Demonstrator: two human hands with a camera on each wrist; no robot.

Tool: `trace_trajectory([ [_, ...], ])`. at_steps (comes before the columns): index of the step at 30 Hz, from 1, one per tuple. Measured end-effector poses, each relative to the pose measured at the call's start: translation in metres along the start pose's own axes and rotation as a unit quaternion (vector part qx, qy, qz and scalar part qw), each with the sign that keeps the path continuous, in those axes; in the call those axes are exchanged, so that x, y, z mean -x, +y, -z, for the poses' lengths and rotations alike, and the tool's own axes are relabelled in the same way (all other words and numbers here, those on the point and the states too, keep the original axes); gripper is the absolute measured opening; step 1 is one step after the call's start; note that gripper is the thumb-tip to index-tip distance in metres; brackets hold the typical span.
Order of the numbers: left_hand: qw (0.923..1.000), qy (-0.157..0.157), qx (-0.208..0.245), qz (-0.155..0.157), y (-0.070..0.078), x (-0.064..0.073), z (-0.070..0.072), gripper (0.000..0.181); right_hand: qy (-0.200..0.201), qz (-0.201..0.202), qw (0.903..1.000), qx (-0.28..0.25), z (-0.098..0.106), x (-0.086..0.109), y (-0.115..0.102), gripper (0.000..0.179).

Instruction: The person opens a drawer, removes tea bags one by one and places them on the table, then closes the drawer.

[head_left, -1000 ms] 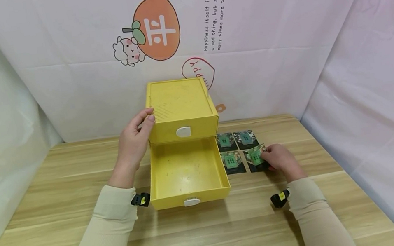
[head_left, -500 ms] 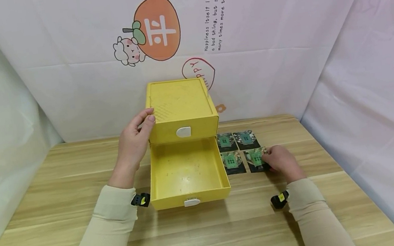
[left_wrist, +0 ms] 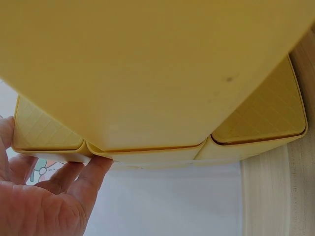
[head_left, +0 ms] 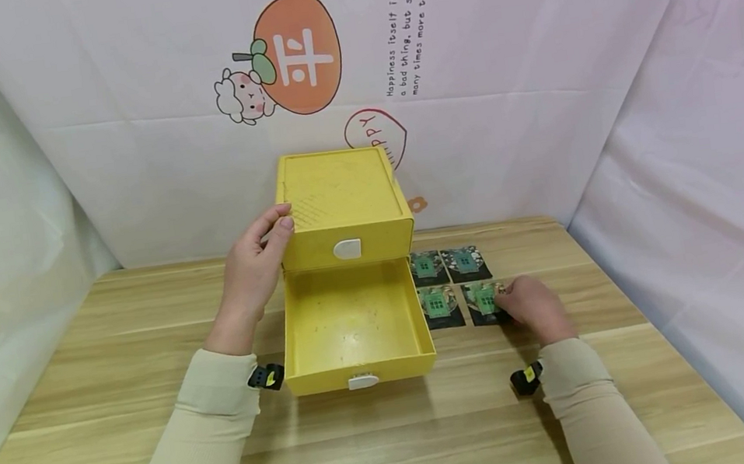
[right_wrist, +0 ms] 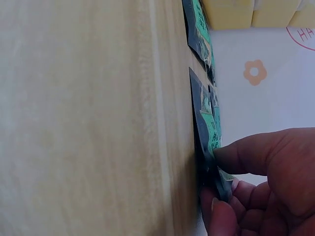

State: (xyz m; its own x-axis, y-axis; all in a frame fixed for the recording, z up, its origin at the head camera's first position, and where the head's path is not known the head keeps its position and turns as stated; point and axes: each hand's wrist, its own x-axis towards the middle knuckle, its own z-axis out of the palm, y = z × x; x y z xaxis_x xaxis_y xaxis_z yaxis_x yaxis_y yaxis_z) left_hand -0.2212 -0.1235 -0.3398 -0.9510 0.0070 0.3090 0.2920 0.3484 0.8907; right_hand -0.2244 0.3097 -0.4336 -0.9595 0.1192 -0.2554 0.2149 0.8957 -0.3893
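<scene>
Smooth plastic drawer unit (head_left: 352,297)

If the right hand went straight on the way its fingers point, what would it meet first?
The near-right packet, which the right hand pinches at its edge. Beyond it, the line seems to run left over the neighbouring packets toward the yellow drawer unit, though depth is unclear.

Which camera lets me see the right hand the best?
The right wrist view: the right hand is close up there, thumb and fingers pinching a dark-and-green packet. The head view shows it smaller, mostly its back, with fingers partly hidden. The left wrist view doesn't show it.
</scene>
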Motion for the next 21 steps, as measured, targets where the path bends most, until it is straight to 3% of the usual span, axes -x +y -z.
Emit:
trace_trajectory([
  [9,1.0000,0.005,-0.004,-0.002,0.0002,-0.0001,0.0000,0.058,0.003,-0.016,0.9997,0.020,0.0012,0.0022,-0.0015,0.050],
  [21,1.0000,0.005,0.005,-0.007,-0.0003,-0.0011,-0.0008,0.060,0.017,-0.003,0.9989,0.043,0.0004,0.0035,-0.0005,0.054],
])
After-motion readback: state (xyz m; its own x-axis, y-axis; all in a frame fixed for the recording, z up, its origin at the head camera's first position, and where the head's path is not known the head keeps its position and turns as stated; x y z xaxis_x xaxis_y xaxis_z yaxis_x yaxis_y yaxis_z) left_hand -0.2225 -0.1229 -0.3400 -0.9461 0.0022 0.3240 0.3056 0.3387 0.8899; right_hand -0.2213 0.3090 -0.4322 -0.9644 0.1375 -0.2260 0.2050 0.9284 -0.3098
